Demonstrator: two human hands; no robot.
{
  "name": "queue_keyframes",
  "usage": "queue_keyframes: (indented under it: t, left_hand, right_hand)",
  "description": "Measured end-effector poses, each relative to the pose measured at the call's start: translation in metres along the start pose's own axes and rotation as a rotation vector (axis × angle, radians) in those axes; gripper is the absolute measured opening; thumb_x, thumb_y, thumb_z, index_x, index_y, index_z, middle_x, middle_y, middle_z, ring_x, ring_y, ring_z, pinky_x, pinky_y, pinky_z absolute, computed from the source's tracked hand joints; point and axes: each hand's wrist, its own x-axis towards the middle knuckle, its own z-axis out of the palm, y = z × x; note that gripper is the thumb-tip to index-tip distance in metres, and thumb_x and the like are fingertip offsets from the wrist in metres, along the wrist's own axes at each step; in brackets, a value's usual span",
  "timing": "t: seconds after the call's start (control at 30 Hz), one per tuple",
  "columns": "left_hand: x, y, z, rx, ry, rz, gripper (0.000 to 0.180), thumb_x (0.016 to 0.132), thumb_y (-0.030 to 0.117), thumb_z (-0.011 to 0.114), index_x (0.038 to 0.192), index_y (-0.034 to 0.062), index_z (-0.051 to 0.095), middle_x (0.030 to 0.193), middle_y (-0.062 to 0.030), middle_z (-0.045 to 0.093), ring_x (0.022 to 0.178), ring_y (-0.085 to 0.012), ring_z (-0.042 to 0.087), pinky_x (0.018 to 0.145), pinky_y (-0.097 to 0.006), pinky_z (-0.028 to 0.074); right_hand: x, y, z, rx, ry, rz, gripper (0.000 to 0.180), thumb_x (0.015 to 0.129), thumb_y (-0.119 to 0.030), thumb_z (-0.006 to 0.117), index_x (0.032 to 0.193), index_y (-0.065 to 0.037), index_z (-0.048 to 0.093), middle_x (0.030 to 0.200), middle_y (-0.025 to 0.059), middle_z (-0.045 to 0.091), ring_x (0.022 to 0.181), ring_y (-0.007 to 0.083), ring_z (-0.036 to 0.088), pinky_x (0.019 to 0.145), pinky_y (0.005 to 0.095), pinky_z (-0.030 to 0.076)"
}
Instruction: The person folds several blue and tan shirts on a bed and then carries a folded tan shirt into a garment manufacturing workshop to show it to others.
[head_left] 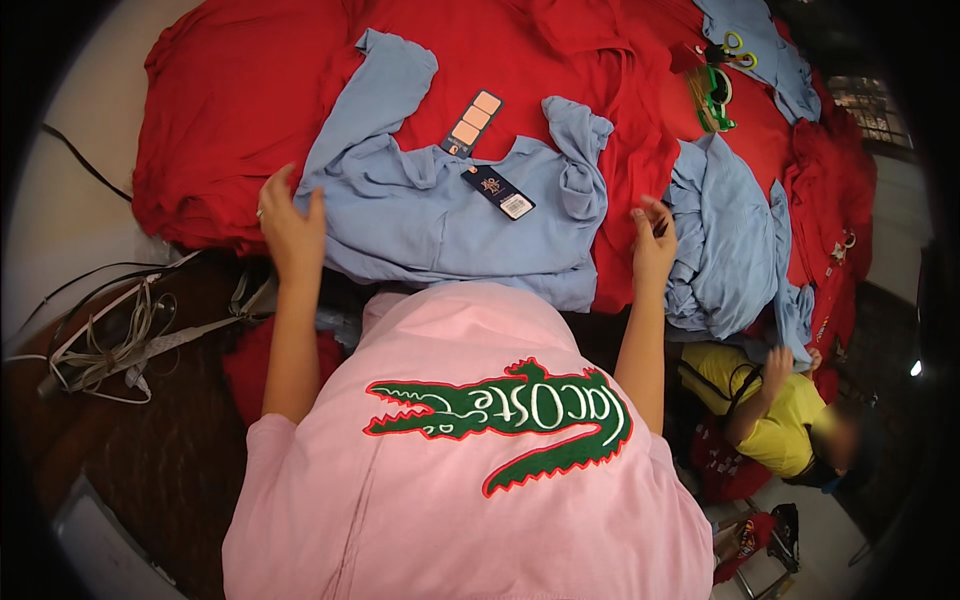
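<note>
My left grip (292,232) is spread at the blue shirt (420,225); my right grip (655,242) is loosely spread near the red cloth (622,195).

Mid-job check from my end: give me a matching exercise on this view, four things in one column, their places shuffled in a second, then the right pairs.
1. Left bare hand
2. Right bare hand
3. Dark-blue rectangular card tag with white label
4. Yellow-handled scissors

A. On the front of the light-blue cloth garment
B. Near the picture's upper right corner
C. At the garment's left edge
D. Over red cloth, right of the garment

Pairs: 1-C, 2-D, 3-A, 4-B
</note>
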Motion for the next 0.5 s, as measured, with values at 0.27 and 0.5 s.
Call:
queue_keyframes:
  t: [0.27, 0.5]
  left_hand:
    - [-0.020, 0.144, 0.122, -0.224, -0.262, 0.401, 0.037, 0.088, 0.028, 0.074, 0.117, 0.0064, 0.066, 0.136, -0.0132, 0.056, 0.126, -0.0350, 0.052, 0.110, -0.050, 0.033]
    - [-0.003, 0.151, 0.118, -0.486, -0.531, 0.032, 0.030, 0.097, 0.030, 0.066, 0.111, 0.0035, 0.062, 0.086, -0.0148, 0.070, 0.079, -0.0353, 0.066, 0.074, -0.037, 0.053]
  right_hand:
    - [0.053, -0.048, 0.058, -0.644, -0.363, -0.521, 0.053, 0.080, -0.001, 0.062, 0.129, -0.020, 0.061, 0.154, 0.0086, 0.046, 0.099, 0.0310, 0.069, 0.075, 0.0401, 0.055]
    - [0.064, -0.042, 0.002, -0.061, -0.124, -0.283, 0.022, 0.097, -0.013, 0.065, 0.117, -0.002, 0.063, 0.097, 0.0042, 0.064, 0.084, 0.0118, 0.060, 0.073, 0.0273, 0.047]
